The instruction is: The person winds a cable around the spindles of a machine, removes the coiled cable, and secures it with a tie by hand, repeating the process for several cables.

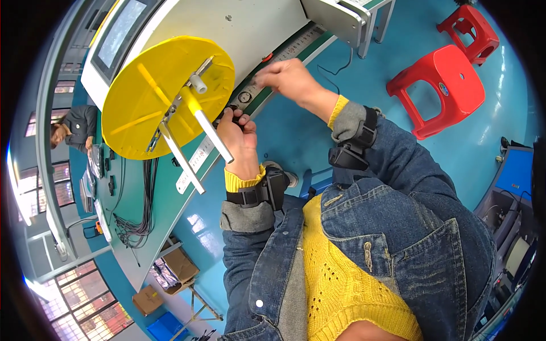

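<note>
My left hand (pixel 238 142) is at the edge of the workbench, fingers curled and closed around something small and dark that they mostly hide. Above and to the right, my right hand (pixel 293 82) hovers over the bench edge, thumb and fingers pinched together. Its fingertips are slightly blurred, and I cannot make out what is between them. A long steel ruler (pixel 200 156) runs along the bench edge beneath both hands. Between them, a small dark ring (pixel 244 97) lies on the ruler. Just left of my left hand stands a yellow disc (pixel 128 111) with protruding metal rods.
A white machine (pixel 256 25) with a screen stands behind the disc. Black cables (pixel 142 219) lie on the green bench (pixel 133 261). Red stools (pixel 463 85) are at the right, cardboard boxes (pixel 148 300) below the bench. Another person (pixel 79 128) sits at far left.
</note>
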The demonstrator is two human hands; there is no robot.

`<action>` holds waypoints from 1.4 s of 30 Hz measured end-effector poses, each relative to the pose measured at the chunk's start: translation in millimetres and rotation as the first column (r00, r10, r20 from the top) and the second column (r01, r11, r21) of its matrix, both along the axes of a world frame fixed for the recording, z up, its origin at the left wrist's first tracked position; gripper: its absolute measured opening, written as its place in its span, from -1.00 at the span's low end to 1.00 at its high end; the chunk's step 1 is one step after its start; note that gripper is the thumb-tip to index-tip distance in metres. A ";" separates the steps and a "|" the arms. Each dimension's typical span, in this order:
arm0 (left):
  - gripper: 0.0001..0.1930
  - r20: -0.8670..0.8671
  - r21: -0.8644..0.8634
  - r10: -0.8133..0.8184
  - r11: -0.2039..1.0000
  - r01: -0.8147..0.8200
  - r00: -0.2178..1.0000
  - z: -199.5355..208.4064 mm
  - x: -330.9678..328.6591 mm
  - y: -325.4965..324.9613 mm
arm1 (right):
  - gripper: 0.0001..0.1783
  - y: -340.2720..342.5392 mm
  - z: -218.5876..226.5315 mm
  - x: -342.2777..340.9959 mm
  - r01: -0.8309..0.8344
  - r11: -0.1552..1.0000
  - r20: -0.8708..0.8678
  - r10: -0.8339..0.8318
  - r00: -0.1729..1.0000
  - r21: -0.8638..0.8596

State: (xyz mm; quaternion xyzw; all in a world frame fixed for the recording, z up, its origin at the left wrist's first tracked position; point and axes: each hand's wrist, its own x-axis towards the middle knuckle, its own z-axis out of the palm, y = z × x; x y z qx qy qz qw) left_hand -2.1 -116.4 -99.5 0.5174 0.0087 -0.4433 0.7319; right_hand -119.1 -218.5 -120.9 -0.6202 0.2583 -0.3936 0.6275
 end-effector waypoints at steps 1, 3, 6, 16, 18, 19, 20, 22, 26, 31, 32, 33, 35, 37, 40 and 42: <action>-0.92 -0.008 -0.009 -0.019 1.000 0.019 1.000 0.7 0.2 0.0 | -0.84 -4.0 -0.2 -4.5 0.036 0.995 0.016 -0.037 0.999 0.089; -0.92 -0.026 -0.024 -0.061 0.998 0.060 0.998 1.4 -0.4 -0.9 | -0.83 -8.0 3.3 -14.5 0.104 0.958 0.034 -0.118 0.993 0.267; -0.91 0.005 -0.024 -0.124 0.992 0.124 0.992 2.6 7.1 9.0 | -0.84 1.7 6.3 -23.7 0.087 0.974 0.013 -0.092 0.996 0.210; -0.87 0.240 0.058 -0.054 0.997 0.041 0.969 9.7 -25.5 64.1 | -0.84 48.8 3.2 -39.3 -0.063 0.975 -0.060 0.078 0.995 0.214; -0.86 0.187 -0.014 -0.207 0.977 0.213 0.960 10.4 -37.4 77.7 | -0.84 69.0 10.6 -39.4 -0.243 0.925 -0.028 0.263 0.965 0.291; -0.86 0.165 -0.055 -0.283 0.954 0.296 0.945 10.0 -40.2 83.7 | -0.84 75.3 12.8 -39.0 -0.329 0.886 -0.008 0.351 0.937 0.328; -0.86 0.161 -0.054 -0.271 0.958 0.282 0.949 9.1 -40.4 89.0 | -0.84 79.5 13.9 -38.1 -0.340 0.880 -0.010 0.363 0.932 0.331; -0.87 0.178 -0.007 -0.358 0.931 0.365 0.917 6.4 -40.6 96.5 | -0.84 86.5 15.5 -37.6 -0.412 0.839 -0.036 0.453 0.891 0.357; -0.86 0.192 0.016 -0.395 0.917 0.399 0.899 -3.7 -30.4 114.5 | -0.83 94.5 5.9 -44.0 -0.501 0.766 0.188 0.467 0.864 0.403; -0.85 0.036 -0.116 -0.587 0.801 0.587 0.808 -0.9 -27.5 130.4 | -0.76 109.4 11.2 -64.4 -0.745 0.514 0.425 0.614 0.665 0.424; -0.85 0.032 -0.119 -0.587 0.801 0.586 0.809 -3.0 -27.4 132.1 | -0.76 108.6 13.8 -64.7 -0.744 0.514 0.422 0.614 0.667 0.428; -0.84 0.016 -0.138 -0.593 0.796 0.590 0.805 -6.0 -26.8 133.9 | -0.75 106.2 16.5 -64.2 -0.723 0.568 0.302 0.663 0.685 0.394; -0.83 -0.014 -0.175 -0.607 0.784 0.596 0.795 -10.8 -26.3 136.9 | -0.70 103.1 21.2 -63.2 -0.689 0.659 0.048 0.711 0.702 0.302; -0.81 -0.001 -0.169 -0.609 0.782 0.600 0.793 -12.5 -28.6 138.9 | -0.69 105.0 25.1 -63.4 -0.714 0.627 0.062 0.736 0.674 0.312; -0.78 0.029 -0.152 -0.611 0.779 0.608 0.791 -13.9 -29.9 141.7 | -0.67 110.7 26.8 -60.9 -0.764 0.557 0.097 0.784 0.613 0.325; -0.73 0.092 -0.185 -0.590 0.782 0.596 0.802 -14.2 -25.4 138.7 | -0.67 115.3 24.5 -55.6 -0.779 0.505 0.213 0.770 0.601 0.370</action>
